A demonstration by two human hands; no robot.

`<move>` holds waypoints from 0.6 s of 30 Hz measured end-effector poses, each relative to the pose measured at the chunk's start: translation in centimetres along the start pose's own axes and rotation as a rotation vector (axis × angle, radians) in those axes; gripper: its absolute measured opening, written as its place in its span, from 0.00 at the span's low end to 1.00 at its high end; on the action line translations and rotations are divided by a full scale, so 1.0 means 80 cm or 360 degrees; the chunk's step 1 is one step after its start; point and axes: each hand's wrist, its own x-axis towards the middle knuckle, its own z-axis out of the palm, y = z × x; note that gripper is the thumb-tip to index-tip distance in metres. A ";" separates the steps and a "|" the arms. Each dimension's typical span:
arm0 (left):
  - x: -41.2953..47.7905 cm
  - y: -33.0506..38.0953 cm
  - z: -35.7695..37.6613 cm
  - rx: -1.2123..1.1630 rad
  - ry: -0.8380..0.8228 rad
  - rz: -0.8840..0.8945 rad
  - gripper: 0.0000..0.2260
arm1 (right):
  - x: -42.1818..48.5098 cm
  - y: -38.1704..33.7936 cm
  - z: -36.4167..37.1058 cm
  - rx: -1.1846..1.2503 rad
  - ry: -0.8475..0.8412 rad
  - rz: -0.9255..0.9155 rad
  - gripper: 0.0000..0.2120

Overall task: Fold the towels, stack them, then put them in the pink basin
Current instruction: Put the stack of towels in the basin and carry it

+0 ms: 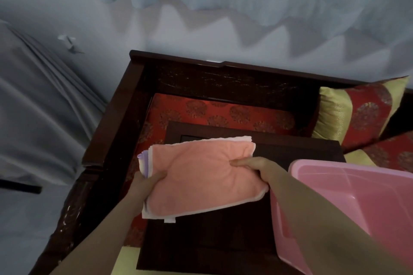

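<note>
A stack of folded towels [196, 176], salmon pink on top with purple and white edges showing beneath, is held just above the small dark wooden table [290, 152]. My left hand [145, 182] grips the stack's left edge, thumb on top. My right hand [254, 166] grips its right side, thumb on top and fingers hidden under the cloth. The pink basin [357, 203] stands at the right, tilted toward me, its rim close to my right forearm.
The table sits on a red patterned cushion [223, 111] inside a dark carved wooden bench [125, 107]. A red and gold pillow [357, 114] leans at the back right. Pale curtains [44, 107] hang on the left and behind.
</note>
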 end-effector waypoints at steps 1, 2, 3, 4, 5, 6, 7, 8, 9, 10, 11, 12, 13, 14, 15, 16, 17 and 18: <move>0.000 0.001 -0.005 0.0023 0.0004 0.0007 0.29 | 0.003 0.003 0.002 0.0012 -0.0018 0.0007 0.45; 0.001 0.000 -0.012 0.0047 0.0001 -0.0002 0.31 | 0.009 0.007 0.005 0.0034 -0.0018 0.0019 0.48; 0.001 0.001 -0.018 0.0056 -0.0013 0.0001 0.32 | 0.013 0.010 0.009 0.0062 -0.0027 0.0021 0.48; 0.000 0.003 -0.024 0.0054 -0.0040 0.0009 0.32 | 0.014 0.013 0.013 0.0057 -0.0012 0.0045 0.46; -0.002 0.004 -0.029 0.0036 -0.0080 0.0014 0.33 | 0.013 0.014 0.018 0.0071 -0.0002 0.0045 0.45; -0.003 0.004 -0.035 0.0013 -0.0123 -0.0011 0.35 | 0.011 0.016 0.021 0.0105 0.0013 0.0028 0.45; -0.004 0.004 -0.039 -0.0024 -0.0177 -0.0056 0.37 | 0.010 0.016 0.023 0.0137 0.0022 -0.0020 0.45; -0.006 0.003 -0.044 -0.0065 -0.0241 -0.0111 0.39 | 0.008 0.016 0.024 0.0157 0.0030 -0.0076 0.47; -0.006 0.001 -0.047 -0.0108 -0.0302 -0.0160 0.40 | 0.006 0.016 0.026 0.0158 0.0031 -0.0129 0.49; -0.006 -0.001 -0.050 -0.0146 -0.0353 -0.0200 0.41 | 0.002 0.017 0.026 0.0169 0.0037 -0.0175 0.50; -0.005 -0.003 -0.053 -0.0185 -0.0386 -0.0232 0.41 | -0.002 0.018 0.028 0.0187 0.0028 -0.0219 0.49; -0.004 -0.004 -0.055 -0.0207 -0.0411 -0.0237 0.41 | -0.004 0.021 0.027 0.0203 0.0030 -0.0241 0.47; -0.004 -0.004 -0.056 -0.0222 -0.0415 -0.0226 0.40 | -0.007 0.022 0.029 0.0216 0.0015 -0.0260 0.44; -0.006 -0.004 -0.056 -0.0237 -0.0418 -0.0213 0.39 | -0.009 0.024 0.030 0.0233 0.0011 -0.0259 0.43; -0.010 -0.004 -0.055 -0.0247 -0.0424 -0.0198 0.37 | -0.011 0.027 0.031 0.0262 0.0010 -0.0261 0.43; -0.013 -0.004 -0.055 -0.0250 -0.0434 -0.0182 0.36 | -0.014 0.030 0.032 0.0294 -0.0007 -0.0256 0.43; -0.017 -0.004 -0.055 -0.0254 -0.0445 -0.0163 0.34 | -0.017 0.032 0.033 0.0318 -0.0033 -0.0250 0.42; -0.021 -0.004 -0.056 -0.0254 -0.0456 -0.0131 0.33 | -0.023 0.034 0.034 0.0343 -0.0065 -0.0256 0.40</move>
